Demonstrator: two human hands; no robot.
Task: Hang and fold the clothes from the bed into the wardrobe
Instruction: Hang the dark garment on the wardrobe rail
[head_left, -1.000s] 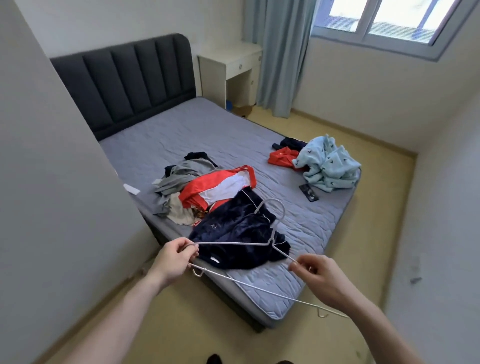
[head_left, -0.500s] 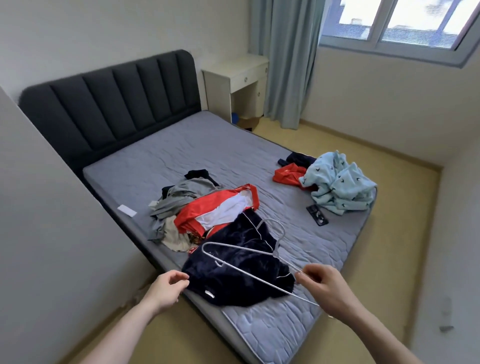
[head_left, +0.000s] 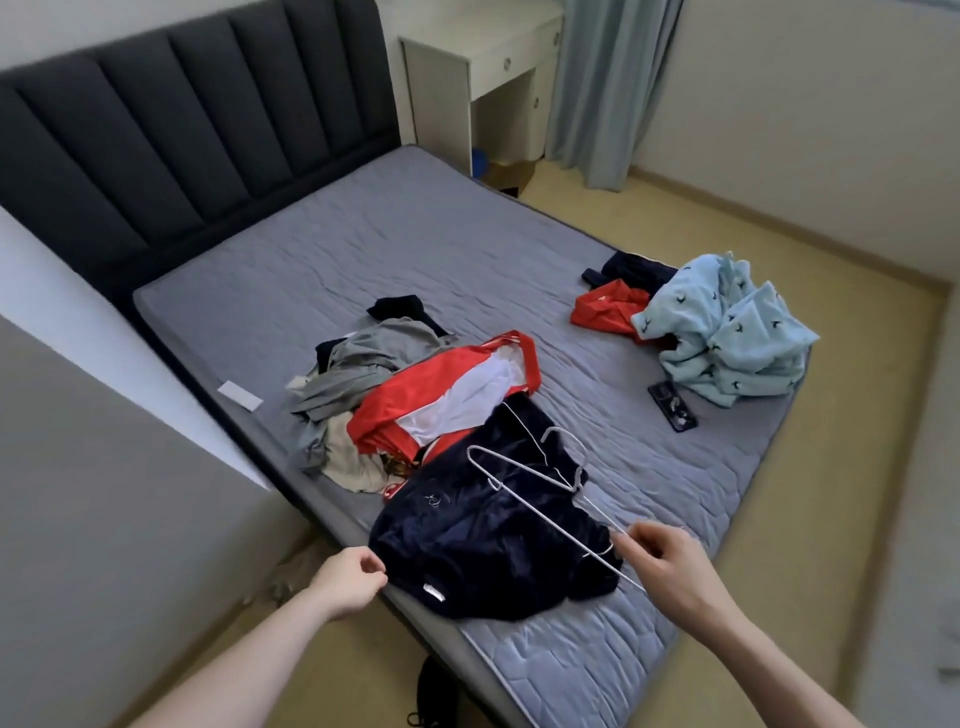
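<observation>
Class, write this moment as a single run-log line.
step: hang first garment | right hand: holds wire hanger | left hand: at edge of navy garment | garment: on bed

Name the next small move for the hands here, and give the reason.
Probably the left hand should pinch the near edge of the navy garment and lift it, since its fingers sit right at that edge while the right hand already holds the wire hanger over it.

Single head-worn wide-angle view. It faces forward and down, standing close over the grey quilted bed corner.
</observation>
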